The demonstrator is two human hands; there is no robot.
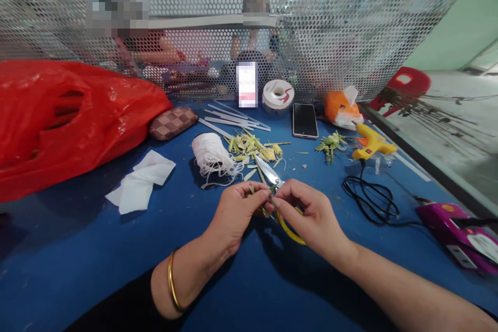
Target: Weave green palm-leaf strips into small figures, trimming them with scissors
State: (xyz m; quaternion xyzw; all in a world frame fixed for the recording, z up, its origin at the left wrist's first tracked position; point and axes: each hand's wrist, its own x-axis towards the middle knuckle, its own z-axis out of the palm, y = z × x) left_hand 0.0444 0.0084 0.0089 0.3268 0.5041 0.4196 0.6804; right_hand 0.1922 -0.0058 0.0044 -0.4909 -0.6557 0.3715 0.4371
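Greenish leaf piece (273, 188) sits between our two hands, pinched at the fingertips just above the yellow-handled scissors (269, 170), near where blades give way to handle. Our left hand (236, 212) is curled nearly closed, thumb and fingers gripping it; our right hand (312, 213) meets it from the other side, thumb and index finger pressed together on it. Neither hand is nearer, since both touch it. Its long axis seems to slant from far left to near right, though our fingers hide much of it. Those scissors point away from us and leftward, their handle partly under our right hand. Yellow-green plant trimmings (249, 144) are heaped by the blade tips; white string (210, 151) lies left of the scissors, and a yellow glue gun (372, 144) well to their right.
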